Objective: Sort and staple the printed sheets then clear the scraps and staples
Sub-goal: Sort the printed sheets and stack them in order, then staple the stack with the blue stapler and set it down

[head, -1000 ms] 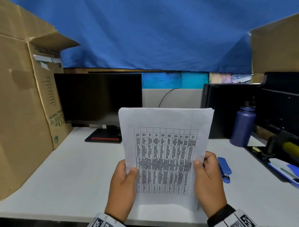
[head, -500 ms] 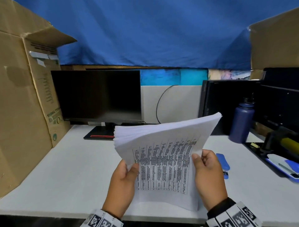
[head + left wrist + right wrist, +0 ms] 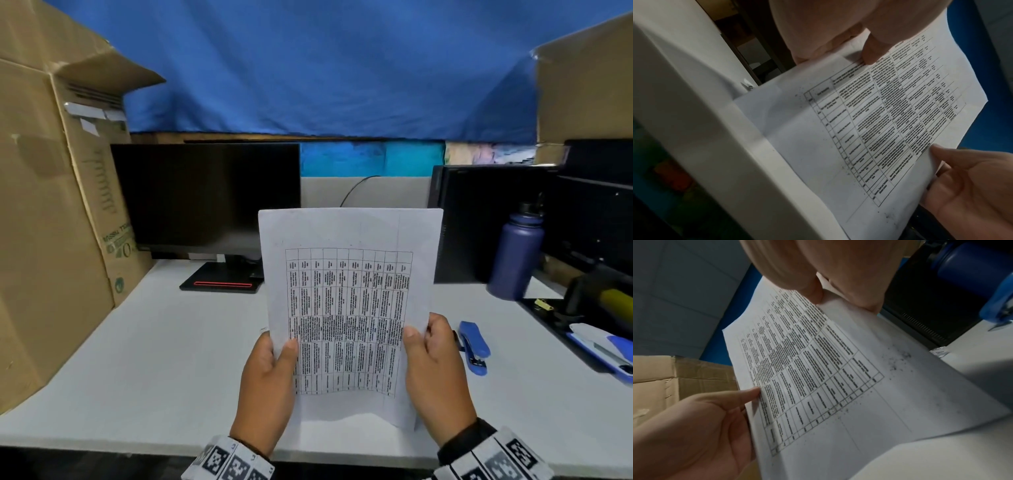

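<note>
A stack of printed sheets [image 3: 349, 308] with a table on the top page stands upright, its bottom edge on the white desk [image 3: 154, 359]. My left hand [image 3: 274, 363] grips the stack's left edge, thumb on the front. My right hand [image 3: 428, 353] grips the right edge the same way. The left wrist view shows the sheets [image 3: 869, 129] between my left thumb [image 3: 873, 53] and my right hand [image 3: 972, 186]. In the right wrist view the sheets [image 3: 838, 386] run from my right hand [image 3: 813, 290] to my left hand [image 3: 705, 418]. A blue stapler [image 3: 474, 346] lies just right of my right hand.
A small paper scrap [image 3: 264, 330] lies on the desk by the stack's left edge. A dark monitor [image 3: 205, 198] stands behind, a cardboard box [image 3: 51, 240] at the left. A blue bottle [image 3: 517, 253], a black computer tower [image 3: 486, 222] and a black tray [image 3: 555, 322] stand at the right.
Half a second ago the stack was tipped back with its top edges fanned; now it stands upright and squared again. Both hands keep their grip.
</note>
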`<action>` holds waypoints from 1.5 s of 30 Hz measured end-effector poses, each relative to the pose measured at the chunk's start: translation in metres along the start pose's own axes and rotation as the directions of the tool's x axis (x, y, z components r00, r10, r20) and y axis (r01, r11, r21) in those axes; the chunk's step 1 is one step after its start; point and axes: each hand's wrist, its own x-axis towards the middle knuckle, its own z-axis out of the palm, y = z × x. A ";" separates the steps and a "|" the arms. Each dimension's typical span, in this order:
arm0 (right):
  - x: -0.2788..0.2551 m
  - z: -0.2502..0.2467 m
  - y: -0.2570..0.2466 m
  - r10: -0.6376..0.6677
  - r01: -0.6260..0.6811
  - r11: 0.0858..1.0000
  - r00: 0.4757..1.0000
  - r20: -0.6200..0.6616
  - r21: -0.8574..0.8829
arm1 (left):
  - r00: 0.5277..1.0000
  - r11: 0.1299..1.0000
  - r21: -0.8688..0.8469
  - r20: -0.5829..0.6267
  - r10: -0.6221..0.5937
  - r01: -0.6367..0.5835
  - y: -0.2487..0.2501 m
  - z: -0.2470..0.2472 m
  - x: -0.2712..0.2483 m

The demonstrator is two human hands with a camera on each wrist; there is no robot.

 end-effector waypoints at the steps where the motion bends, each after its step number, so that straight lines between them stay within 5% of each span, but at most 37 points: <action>1: -0.001 0.001 0.001 0.011 -0.011 1.000 1.000 0.006 0.003 | 1.000 1.000 0.009 0.008 -0.006 0.006 -0.002 0.000 -0.001; 14: 0.001 0.002 0.007 0.018 -0.019 1.000 0.999 0.045 0.015 | 1.000 1.000 -0.005 0.016 -0.021 0.021 -0.015 0.002 -0.005; 19: 0.017 -0.012 -0.007 0.011 -0.007 1.000 0.978 0.208 -0.019 | 0.996 0.999 -0.024 -0.079 -0.050 0.049 -0.020 0.002 0.000; 23: 0.083 -0.054 -0.010 -0.010 0.000 0.984 0.998 -0.056 -0.176 | 0.982 0.986 -0.134 -0.149 -0.118 0.098 -0.018 -0.008 0.005; 25: 0.123 -0.075 0.003 0.081 -0.119 0.876 0.992 -0.102 -0.467 | 0.971 0.972 -0.206 -0.180 -0.155 0.117 -0.016 -0.017 0.009; 29: 0.167 -0.094 0.053 0.445 -0.241 0.391 0.894 -0.046 -0.888 | 0.963 0.974 -0.181 -0.204 -0.174 0.138 -0.008 -0.039 0.014; 33: 0.156 -0.092 0.067 0.626 -0.242 0.333 0.780 0.022 -0.911 | 0.984 0.988 0.083 -0.132 -0.122 0.133 0.000 -0.055 0.015; 36: 0.149 -0.080 0.065 0.651 -0.174 0.256 0.758 0.036 -0.951 | 0.991 0.956 0.262 -0.042 -0.127 0.133 0.011 -0.067 0.011; 39: 0.153 -0.077 0.069 0.615 -0.260 0.276 0.788 -0.038 -0.925 | 0.984 0.868 0.479 0.047 -0.172 0.129 0.017 -0.079 0.008; 41: 0.164 -0.086 0.077 0.608 -0.393 0.486 0.794 -0.021 -0.781 | 0.978 0.813 0.571 0.075 -0.193 0.116 0.018 -0.088 0.006; 43: 0.159 -0.090 0.066 0.579 -0.531 0.759 0.815 0.019 -0.378 | 0.978 0.789 0.604 0.072 -0.197 0.114 0.019 -0.092 0.004; 45: 0.142 -0.086 0.043 0.473 -0.474 0.879 0.880 0.045 0.041 | 0.978 0.777 0.620 0.068 -0.196 0.112 0.018 -0.092 0.002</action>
